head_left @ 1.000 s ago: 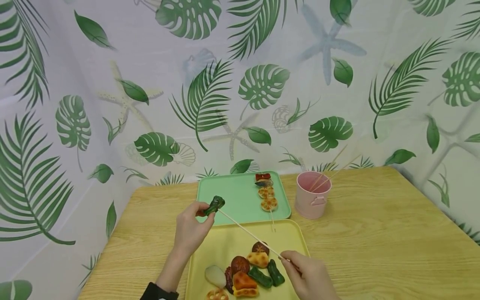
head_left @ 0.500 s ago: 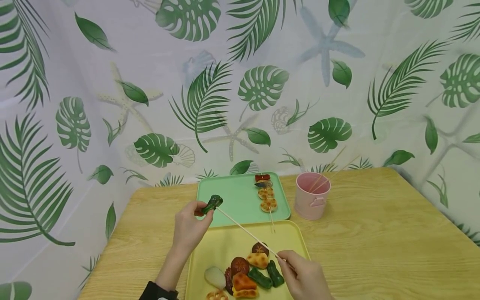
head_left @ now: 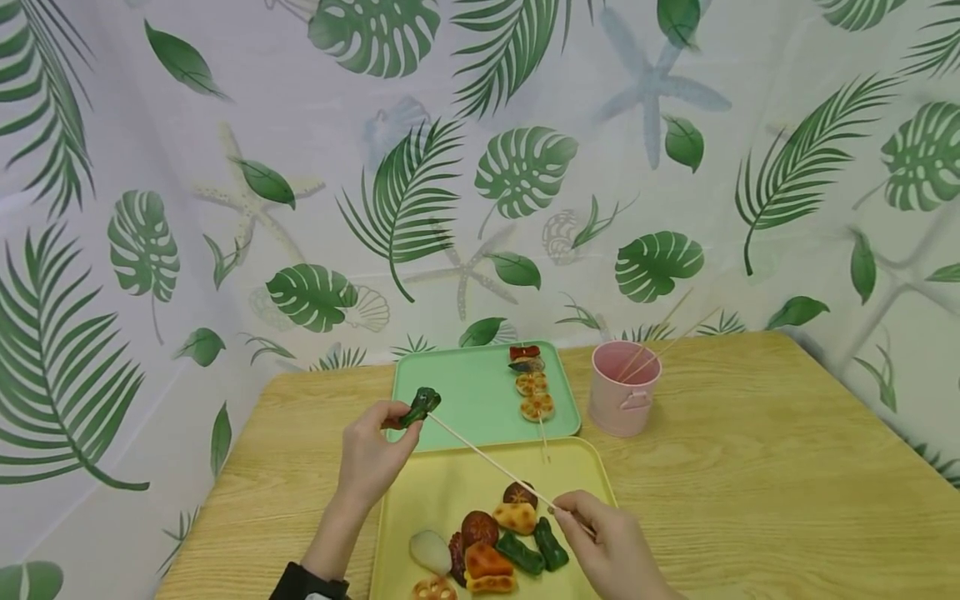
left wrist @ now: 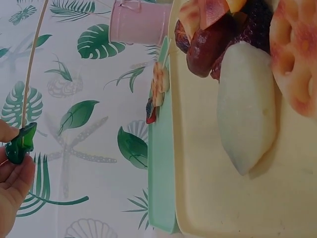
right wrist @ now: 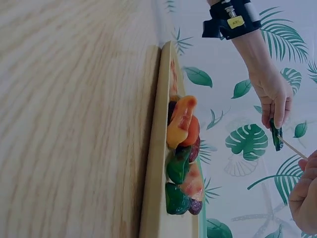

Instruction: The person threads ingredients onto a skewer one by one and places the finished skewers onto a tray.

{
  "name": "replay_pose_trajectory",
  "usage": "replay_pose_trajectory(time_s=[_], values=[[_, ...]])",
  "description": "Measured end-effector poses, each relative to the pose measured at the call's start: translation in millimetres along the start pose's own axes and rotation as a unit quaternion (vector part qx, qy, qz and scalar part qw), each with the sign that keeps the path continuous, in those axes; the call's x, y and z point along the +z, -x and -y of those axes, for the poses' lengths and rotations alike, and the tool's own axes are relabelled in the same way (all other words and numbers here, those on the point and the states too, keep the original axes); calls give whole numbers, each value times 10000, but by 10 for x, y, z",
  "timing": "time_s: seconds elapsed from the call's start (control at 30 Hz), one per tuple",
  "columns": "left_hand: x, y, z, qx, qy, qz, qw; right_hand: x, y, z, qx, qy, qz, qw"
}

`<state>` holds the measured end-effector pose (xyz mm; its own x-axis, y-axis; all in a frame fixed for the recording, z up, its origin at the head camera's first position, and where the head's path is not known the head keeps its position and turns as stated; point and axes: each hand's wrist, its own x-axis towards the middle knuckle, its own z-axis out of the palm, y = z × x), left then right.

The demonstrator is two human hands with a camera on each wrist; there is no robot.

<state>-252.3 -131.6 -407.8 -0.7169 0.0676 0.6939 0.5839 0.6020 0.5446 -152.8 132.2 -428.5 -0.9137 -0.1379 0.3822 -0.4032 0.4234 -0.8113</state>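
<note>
My left hand (head_left: 372, 454) pinches a dark green toy pepper (head_left: 422, 407) between thumb and fingers, raised over the seam between the two trays. A thin wooden skewer (head_left: 487, 457) slants from the pepper down to my right hand (head_left: 617, 542), whose fingers grip its lower end. The left wrist view shows the skewer's far end overlapping the pepper (left wrist: 21, 144). Below, the yellow tray (head_left: 442, 467) bears two more green peppers (head_left: 521, 555), brown mushroom caps (head_left: 480, 530), a pale oval piece (head_left: 431, 552), a lotus root slice (head_left: 435, 590) and orange-yellow pieces (head_left: 491, 571).
Behind the yellow tray lies a green tray (head_left: 450, 375), with a loaded skewer (head_left: 537, 407) along its right side. A pink bucket (head_left: 624, 404) holding thin sticks stands to the right. The wooden table (head_left: 750, 450) meets a leaf-patterned cloth (head_left: 525, 175) at the back.
Both hands have shifted slightly left with the pepper and the skewer. The grips look the same, and the trays and bucket stay put.
</note>
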Motion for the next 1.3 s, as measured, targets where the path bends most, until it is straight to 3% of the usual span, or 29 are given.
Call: replay_pose_trajectory(time_s=[0.1, 0.2, 0.33, 0.5, 0.73, 0.87, 1.07, 1.3], values=[[-4, 5, 5, 68, -13, 14, 10000, -40, -32, -26, 976, -678, 473, 9918], [-5, 2, 12, 134, -54, -11, 9999, -74, -60, -81, 1230, -1076, 693, 9841], [-9, -11, 8, 147, -92, 26, 9998, -101, -56, -145, 747, -1187, 821, 9867], [-25, -14, -6, 95, -70, 163, 9998, -102, -34, -166, 496, -1124, 764, 9895], [-7, -11, -36, 185, -86, 160, 9997, 29, -23, -120, -144, -373, -104, 9991], [2, -7, -54, 41, -107, 196, 9997, 78, -23, -93, -572, 32, -461, 9973], [5, -2, -57, -4, -102, 272, 9996, 83, -36, -78, -993, 571, -690, 9910], [47, 20, -64, 357, -33, 274, 9990, 61, -46, -55, -1035, 1037, -663, 9870]])
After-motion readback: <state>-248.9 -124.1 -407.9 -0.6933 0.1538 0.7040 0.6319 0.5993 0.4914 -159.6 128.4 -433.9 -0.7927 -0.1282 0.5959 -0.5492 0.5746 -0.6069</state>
